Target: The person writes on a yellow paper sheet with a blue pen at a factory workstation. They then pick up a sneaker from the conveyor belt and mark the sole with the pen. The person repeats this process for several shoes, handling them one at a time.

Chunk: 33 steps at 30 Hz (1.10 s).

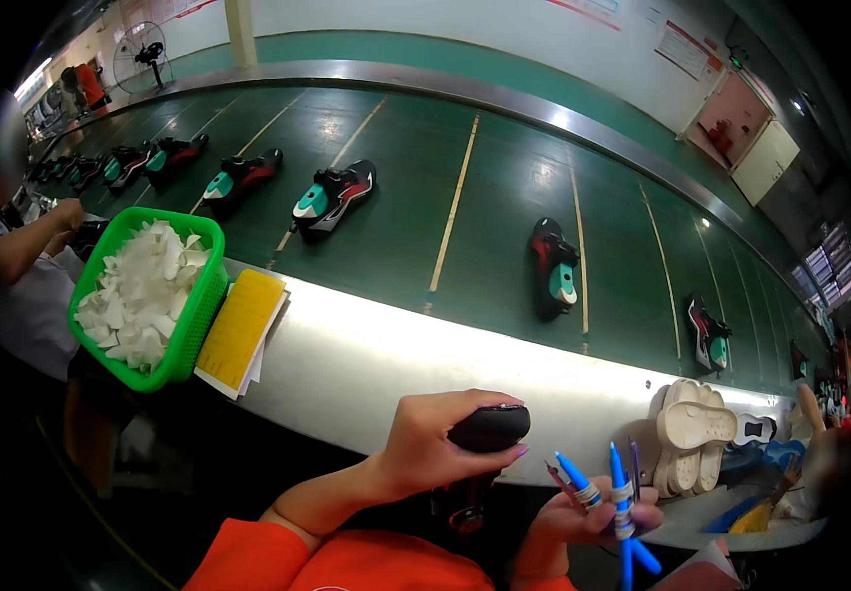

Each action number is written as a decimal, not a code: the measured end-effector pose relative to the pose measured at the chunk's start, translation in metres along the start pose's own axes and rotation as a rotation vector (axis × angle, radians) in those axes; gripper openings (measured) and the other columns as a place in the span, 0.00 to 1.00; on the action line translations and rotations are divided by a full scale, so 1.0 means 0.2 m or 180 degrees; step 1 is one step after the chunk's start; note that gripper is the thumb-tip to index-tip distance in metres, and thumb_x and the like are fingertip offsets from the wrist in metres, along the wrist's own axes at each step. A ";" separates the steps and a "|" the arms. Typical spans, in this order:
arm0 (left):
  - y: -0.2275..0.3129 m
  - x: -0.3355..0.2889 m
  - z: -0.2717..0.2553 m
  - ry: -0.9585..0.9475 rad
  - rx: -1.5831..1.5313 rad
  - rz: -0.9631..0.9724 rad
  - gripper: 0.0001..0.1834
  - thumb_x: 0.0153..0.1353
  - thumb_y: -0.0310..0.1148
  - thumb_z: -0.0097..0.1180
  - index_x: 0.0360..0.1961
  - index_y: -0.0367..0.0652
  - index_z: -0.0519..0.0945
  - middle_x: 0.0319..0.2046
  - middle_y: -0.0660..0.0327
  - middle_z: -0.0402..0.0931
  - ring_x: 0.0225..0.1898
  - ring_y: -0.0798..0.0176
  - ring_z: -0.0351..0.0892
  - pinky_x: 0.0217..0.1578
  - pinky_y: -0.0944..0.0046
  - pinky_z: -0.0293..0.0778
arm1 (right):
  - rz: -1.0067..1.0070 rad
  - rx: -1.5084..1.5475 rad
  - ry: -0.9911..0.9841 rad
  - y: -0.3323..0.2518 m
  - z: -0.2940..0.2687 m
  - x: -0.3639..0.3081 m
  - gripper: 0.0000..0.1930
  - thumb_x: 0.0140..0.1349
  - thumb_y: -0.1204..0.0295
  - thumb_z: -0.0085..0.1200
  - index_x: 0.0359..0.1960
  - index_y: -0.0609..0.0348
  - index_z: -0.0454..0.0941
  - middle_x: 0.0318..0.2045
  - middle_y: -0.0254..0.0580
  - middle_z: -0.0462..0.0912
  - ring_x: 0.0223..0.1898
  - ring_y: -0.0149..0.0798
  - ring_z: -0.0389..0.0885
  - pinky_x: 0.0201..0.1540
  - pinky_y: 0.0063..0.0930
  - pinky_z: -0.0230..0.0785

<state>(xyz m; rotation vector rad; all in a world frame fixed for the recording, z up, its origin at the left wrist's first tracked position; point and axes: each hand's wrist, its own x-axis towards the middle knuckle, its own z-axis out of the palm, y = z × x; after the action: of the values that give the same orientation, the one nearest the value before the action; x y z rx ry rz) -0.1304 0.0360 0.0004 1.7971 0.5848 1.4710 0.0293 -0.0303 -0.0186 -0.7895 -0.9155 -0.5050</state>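
Observation:
My left hand is closed around a black shoe, thumb and fingers on either side of its upper end. The shoe is held roughly upright in front of my body, and its lower part is dark with a hint of red. To the right of it, my right hand grips several pens, mostly blue, with pale bands wound round them and their tips pointing up. The pens are apart from the shoe. Both hands are just in front of the metal edge of the conveyor.
On the green conveyor belt lie black, red and teal shoes, spaced out. A green basket of white scraps stands left, beside a yellow booklet. Beige soles are stacked right. Co-workers' arms show at both sides.

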 end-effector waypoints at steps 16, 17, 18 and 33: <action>-0.04 -0.01 0.00 -0.0041 0.0125 0.0188 0.23 0.36 0.27 0.70 0.38 0.40 0.79 0.32 0.56 0.80 0.32 0.62 0.81 0.33 0.71 0.75 | -0.0333 -0.0664 -0.0398 -0.13 0.15 -0.06 0.20 0.56 0.56 0.48 0.31 0.53 0.51 0.22 0.34 0.55 0.18 0.30 0.57 0.20 0.23 0.47; -0.04 -0.01 0.00 -0.0034 0.0170 0.0223 0.23 0.36 0.28 0.70 0.38 0.40 0.79 0.32 0.56 0.80 0.32 0.62 0.81 0.33 0.71 0.75 | -0.0358 -0.0625 -0.0389 -0.13 0.15 -0.07 0.20 0.56 0.56 0.49 0.31 0.53 0.51 0.22 0.34 0.55 0.17 0.30 0.57 0.19 0.22 0.46; -0.04 -0.02 0.00 -0.0033 0.0190 0.0235 0.23 0.37 0.28 0.70 0.38 0.41 0.79 0.32 0.56 0.80 0.31 0.62 0.81 0.33 0.71 0.75 | -0.0382 -0.0584 -0.0379 -0.13 0.15 -0.07 0.20 0.56 0.56 0.49 0.31 0.53 0.51 0.22 0.34 0.55 0.16 0.30 0.56 0.18 0.22 0.46; -0.02 -0.05 0.02 -0.0029 0.0455 0.0591 0.23 0.37 0.30 0.69 0.39 0.42 0.79 0.31 0.58 0.80 0.29 0.59 0.80 0.28 0.69 0.75 | -0.0346 -0.1062 -0.0655 -0.24 0.18 0.07 0.21 0.55 0.54 0.50 0.28 0.55 0.53 0.21 0.36 0.55 0.15 0.28 0.57 0.16 0.21 0.45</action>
<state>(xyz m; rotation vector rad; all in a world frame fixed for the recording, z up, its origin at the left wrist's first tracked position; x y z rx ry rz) -0.1287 0.0309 -0.0085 2.0134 0.5422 1.5772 -0.0146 -0.0317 0.0246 -1.1134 -1.0837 -0.6921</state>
